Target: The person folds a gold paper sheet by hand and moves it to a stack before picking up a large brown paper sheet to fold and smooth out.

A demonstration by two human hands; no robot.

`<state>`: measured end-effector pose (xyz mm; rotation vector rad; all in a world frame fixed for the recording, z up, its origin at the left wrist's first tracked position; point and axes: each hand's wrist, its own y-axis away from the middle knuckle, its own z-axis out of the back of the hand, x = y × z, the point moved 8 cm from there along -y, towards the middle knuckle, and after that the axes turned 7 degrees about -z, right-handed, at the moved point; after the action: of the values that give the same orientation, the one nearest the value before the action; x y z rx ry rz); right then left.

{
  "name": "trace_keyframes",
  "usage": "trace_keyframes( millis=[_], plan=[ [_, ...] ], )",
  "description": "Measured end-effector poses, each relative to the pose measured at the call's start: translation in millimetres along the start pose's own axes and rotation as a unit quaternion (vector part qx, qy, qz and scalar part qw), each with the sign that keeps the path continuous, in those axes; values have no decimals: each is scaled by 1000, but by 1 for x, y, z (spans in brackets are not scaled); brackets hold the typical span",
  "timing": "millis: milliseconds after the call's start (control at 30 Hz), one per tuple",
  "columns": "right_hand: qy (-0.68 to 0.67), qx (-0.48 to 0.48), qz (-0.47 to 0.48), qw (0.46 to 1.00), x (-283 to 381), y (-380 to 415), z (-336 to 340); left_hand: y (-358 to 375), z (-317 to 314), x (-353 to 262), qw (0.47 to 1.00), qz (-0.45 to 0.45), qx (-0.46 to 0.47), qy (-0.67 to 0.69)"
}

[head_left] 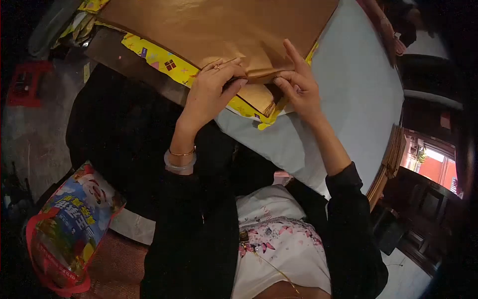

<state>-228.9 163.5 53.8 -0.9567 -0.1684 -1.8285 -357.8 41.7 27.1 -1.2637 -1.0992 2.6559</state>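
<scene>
A large gold-brown paper sheet (219, 30) lies at the top of the view, over yellow printed paper (169, 65) with small coloured pictures. My left hand (211, 89) is closed on the near edge of the gold paper, thumb and fingers pinched together; a ring and bracelets are on this arm. My right hand (301, 87) pinches the same edge further right between thumb and a bent finger, while another finger points up. Between the hands the edge is creased and lifted. Beneath it shows a folded gold paper corner (259, 97) lying on the yellow paper.
The paper rests on a table with a pale grey-blue cover (348, 99). At lower left stands a colourful printed bag (74, 219) with red handles. A red stool (30, 83) is on the floor at far left. Dark wooden furniture (423, 214) is at the right.
</scene>
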Motion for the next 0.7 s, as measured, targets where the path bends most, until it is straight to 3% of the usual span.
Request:
trace_keyframes(
  millis=[67, 367, 600, 700],
  plan=[
    [-36, -10, -51, 998, -7, -1, 1, 1, 2, -1, 1000, 9, -6, 1],
    [-84, -14, -79, 993, -11, -3, -2, 3, 2, 4, 1000, 14, -1, 16],
    [-23, 8, -8, 1000, -2, -3, -6, 2, 3, 1, 1000, 11, 1, 8],
    [-13, -39, -5, 999, 6, 1, -3, 2, 3, 0, 1000, 22, 2, 2]
  ],
)
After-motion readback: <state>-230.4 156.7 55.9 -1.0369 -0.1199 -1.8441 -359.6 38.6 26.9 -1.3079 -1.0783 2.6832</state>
